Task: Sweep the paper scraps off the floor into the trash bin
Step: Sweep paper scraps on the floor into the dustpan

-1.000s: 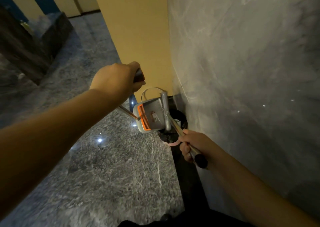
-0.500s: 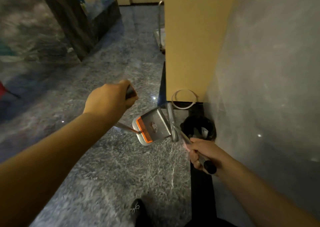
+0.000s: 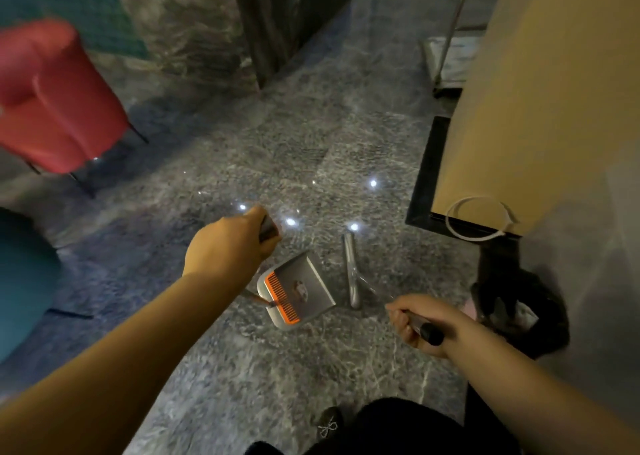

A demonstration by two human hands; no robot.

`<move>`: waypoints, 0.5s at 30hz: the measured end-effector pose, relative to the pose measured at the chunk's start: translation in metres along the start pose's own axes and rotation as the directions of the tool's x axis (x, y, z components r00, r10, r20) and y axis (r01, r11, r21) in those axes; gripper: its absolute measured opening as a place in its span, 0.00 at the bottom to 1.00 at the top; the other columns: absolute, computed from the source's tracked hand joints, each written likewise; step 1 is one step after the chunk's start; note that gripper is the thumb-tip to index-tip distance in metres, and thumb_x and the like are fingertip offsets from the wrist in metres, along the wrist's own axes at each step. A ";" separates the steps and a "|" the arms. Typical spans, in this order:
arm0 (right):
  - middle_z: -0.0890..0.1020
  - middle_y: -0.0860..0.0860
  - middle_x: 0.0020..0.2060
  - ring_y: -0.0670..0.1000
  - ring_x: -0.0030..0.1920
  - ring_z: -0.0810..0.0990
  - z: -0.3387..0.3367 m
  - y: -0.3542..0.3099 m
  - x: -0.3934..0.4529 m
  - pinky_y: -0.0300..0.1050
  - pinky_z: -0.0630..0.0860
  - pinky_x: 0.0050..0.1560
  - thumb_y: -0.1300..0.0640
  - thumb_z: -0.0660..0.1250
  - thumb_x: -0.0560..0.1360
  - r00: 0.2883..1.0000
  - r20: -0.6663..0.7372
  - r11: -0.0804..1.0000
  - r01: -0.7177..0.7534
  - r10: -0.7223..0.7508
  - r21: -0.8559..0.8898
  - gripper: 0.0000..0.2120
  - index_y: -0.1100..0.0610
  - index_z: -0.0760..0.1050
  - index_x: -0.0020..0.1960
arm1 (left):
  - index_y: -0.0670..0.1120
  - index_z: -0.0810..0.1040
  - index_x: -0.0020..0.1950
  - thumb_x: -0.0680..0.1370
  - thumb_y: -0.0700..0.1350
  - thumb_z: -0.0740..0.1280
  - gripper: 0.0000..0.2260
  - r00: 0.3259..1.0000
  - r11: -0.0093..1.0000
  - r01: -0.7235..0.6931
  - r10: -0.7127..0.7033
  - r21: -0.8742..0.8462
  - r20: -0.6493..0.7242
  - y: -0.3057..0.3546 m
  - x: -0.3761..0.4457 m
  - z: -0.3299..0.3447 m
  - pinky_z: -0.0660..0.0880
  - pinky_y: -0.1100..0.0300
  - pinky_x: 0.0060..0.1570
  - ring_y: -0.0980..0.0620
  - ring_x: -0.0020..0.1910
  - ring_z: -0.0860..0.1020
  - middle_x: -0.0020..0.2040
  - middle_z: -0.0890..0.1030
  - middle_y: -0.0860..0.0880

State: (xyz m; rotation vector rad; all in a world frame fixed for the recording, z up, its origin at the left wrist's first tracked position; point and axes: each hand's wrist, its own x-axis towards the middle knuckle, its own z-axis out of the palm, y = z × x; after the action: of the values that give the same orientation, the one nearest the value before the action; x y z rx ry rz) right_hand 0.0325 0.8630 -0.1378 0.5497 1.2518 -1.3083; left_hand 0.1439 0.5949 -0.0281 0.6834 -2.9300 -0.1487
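- Head view: the left hand (image 3: 228, 246), at centre frame, grips the dark handle of the dustpan (image 3: 294, 295), whose grey tray with an orange comb edge hangs just over the floor (image 3: 311, 177).
- The right hand (image 3: 415, 319), at lower right, clasps the broom (image 3: 351, 274) by its handle.
- The trash bin (image 3: 519, 309), black-lined, stands at the right by the wall.
- No paper scraps can be made out on the floor, though something small lies in the tray.
- Judged step: carrying the tools between bin and floor; next comes finding any remaining scraps and setting the pan down.
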 end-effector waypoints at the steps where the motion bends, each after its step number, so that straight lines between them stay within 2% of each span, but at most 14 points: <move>1: 0.70 0.49 0.24 0.43 0.19 0.69 0.011 -0.007 0.009 0.33 0.65 0.18 0.63 0.60 0.80 1.000 0.000 1.000 -0.013 0.013 -0.021 0.10 0.58 0.69 0.40 | 0.48 0.71 0.48 0.78 0.57 0.64 0.13 1.000 1.000 0.017 -0.017 0.004 0.006 -0.012 0.007 0.002 0.56 0.61 0.25 0.49 0.29 0.67 0.32 0.72 0.50; 6: 0.70 0.50 0.26 0.43 0.20 0.69 0.056 -0.053 0.053 0.34 0.64 0.18 0.64 0.60 0.79 0.999 0.004 0.993 -0.046 0.047 -0.113 0.12 0.57 0.68 0.37 | 0.48 0.70 0.46 0.78 0.56 0.66 0.12 0.996 0.996 0.087 -0.087 0.005 -0.008 -0.061 0.053 0.012 0.54 0.61 0.24 0.53 0.25 0.62 0.30 0.70 0.51; 8: 0.70 0.51 0.26 0.44 0.19 0.69 0.073 -0.078 0.075 0.34 0.64 0.18 0.64 0.60 0.79 1.000 0.001 0.984 -0.020 0.020 -0.179 0.12 0.59 0.69 0.37 | 0.47 0.72 0.47 0.78 0.56 0.67 0.12 0.994 0.994 0.111 -0.111 0.006 -0.016 -0.078 0.079 0.019 0.54 0.61 0.24 0.50 0.26 0.64 0.32 0.75 0.48; 11: 0.71 0.52 0.27 0.44 0.20 0.69 0.097 -0.126 0.108 0.35 0.67 0.19 0.63 0.61 0.80 1.000 0.009 0.966 0.016 -0.014 -0.258 0.10 0.61 0.71 0.39 | 0.47 0.72 0.47 0.78 0.56 0.67 0.13 0.987 0.987 0.158 -0.158 0.021 -0.016 -0.101 0.125 0.031 0.54 0.61 0.24 0.49 0.28 0.65 0.32 0.75 0.48; 15: 0.71 0.53 0.30 0.45 0.23 0.71 0.123 -0.215 0.156 0.35 0.69 0.19 0.60 0.61 0.80 0.994 0.028 0.968 -0.095 0.104 -0.230 0.11 0.62 0.70 0.40 | 0.49 0.68 0.44 0.77 0.56 0.67 0.13 0.974 0.974 0.227 -0.227 0.000 0.004 -0.125 0.198 0.045 0.54 0.60 0.24 0.51 0.26 0.63 0.30 0.71 0.51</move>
State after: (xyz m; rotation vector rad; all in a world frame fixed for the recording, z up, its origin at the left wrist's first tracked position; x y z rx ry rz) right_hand -0.1502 0.6364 -0.1681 0.4141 1.3043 -1.0693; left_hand 0.0149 0.3978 -0.0678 1.0189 -2.8464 -0.1722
